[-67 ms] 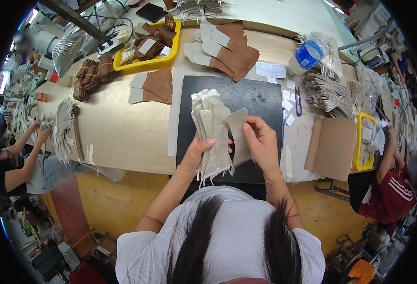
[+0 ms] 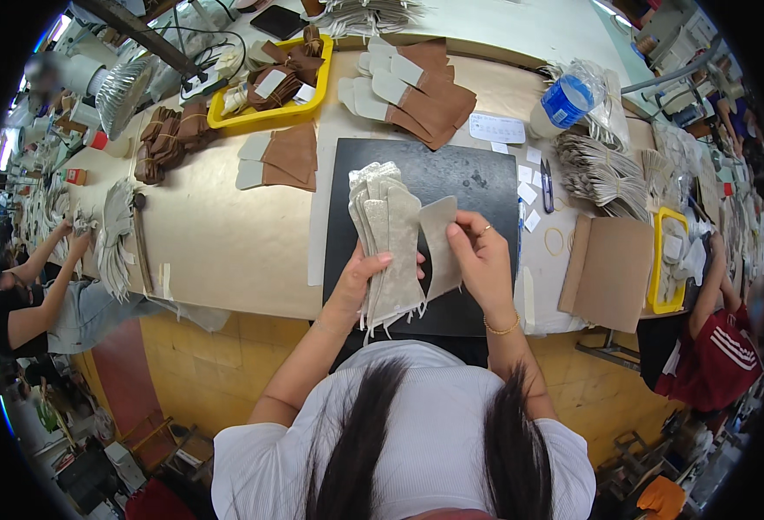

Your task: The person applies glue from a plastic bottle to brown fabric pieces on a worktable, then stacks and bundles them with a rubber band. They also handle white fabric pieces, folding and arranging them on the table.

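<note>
Grey cut pieces [image 2: 386, 238] fanned in the left hand [image 2: 358, 282], gripped low.
Right hand [image 2: 479, 260] pinches one piece [image 2: 439, 243] apart, probably sorting, over the black mat [image 2: 477, 182].

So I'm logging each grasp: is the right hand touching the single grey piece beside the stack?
Touching. The head view shows the right hand pinching the single grey piece by its edge, fingers overlapping it, beside the stack held in the left hand.

I wear a white, finely ribbed short-sleeved top, and long dark hair falls over both my shoulders. My right hand [image 2: 486, 260] carries a thin ring and a beaded gold bracelet; my left hand [image 2: 358, 282] is bare.
</note>
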{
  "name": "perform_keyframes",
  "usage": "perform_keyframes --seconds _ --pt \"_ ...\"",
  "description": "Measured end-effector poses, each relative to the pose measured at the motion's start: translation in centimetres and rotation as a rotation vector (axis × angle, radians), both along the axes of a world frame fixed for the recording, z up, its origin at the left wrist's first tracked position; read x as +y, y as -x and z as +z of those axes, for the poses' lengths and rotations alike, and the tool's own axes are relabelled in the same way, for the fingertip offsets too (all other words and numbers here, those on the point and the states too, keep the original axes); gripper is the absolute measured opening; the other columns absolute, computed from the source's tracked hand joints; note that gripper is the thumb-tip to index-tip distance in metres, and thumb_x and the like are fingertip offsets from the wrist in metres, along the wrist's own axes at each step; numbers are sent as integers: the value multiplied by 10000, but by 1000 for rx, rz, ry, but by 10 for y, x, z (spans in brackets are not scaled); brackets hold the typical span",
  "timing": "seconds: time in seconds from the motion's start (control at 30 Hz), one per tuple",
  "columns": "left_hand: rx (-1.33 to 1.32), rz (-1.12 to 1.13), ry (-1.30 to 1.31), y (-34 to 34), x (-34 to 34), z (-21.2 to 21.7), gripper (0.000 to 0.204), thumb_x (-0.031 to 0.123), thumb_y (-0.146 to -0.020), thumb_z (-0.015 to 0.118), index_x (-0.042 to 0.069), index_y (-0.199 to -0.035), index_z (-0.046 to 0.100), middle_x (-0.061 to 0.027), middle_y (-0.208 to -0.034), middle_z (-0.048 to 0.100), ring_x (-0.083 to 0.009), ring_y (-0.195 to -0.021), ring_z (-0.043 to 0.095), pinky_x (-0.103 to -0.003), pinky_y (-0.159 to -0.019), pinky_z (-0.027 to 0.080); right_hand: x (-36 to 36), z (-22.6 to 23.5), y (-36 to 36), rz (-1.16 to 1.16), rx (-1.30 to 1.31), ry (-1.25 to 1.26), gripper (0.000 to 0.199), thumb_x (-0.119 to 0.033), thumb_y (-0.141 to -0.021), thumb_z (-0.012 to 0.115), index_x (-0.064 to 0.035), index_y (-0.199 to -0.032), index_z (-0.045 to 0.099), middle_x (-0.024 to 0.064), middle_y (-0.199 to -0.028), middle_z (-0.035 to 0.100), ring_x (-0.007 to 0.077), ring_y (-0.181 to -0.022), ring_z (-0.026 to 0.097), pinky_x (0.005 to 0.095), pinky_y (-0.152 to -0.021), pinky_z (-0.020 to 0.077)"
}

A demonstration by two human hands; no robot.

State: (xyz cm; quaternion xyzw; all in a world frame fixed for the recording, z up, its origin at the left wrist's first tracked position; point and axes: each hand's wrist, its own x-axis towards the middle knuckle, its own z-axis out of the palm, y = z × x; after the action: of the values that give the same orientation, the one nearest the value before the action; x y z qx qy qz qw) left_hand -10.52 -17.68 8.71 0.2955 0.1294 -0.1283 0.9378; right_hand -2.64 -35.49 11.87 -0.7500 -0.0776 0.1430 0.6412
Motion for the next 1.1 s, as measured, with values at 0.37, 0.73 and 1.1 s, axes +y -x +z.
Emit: perform_keyframes --seconds 0.37,0.73,1.1 --pt "-14 48 -173 0 12 -3 820 95 -750 705 70 -1427 243 -180 -1286 491 -305 -1100 596 -431 -918 515 5 -8 -22 -32 -406 286 419 -208 -793 753 -7 -1129 606 123 -975 582 223 -874 586 305 -769 478" --pt "61 53 -293 4 22 7 819 117 -733 747 41 -1408 290 -137 -1282 503 -243 -1188 519 -374 -1010 424 18 -5 7 22 127 -479 144 -52 -866 681 -22 -950 568 57 -915 643 90 -774 606 222 -701 503" --pt "-92 170 -372 24 34 -15 891 231 -751 811 33 -1428 266 -108 -1319 489 -222 -1227 482 -373 -1038 389 67 -7 19 55 -37 -147 222 -99 -799 755 -13 -920 590 25 -836 577 80 -683 530 215 -609 451"
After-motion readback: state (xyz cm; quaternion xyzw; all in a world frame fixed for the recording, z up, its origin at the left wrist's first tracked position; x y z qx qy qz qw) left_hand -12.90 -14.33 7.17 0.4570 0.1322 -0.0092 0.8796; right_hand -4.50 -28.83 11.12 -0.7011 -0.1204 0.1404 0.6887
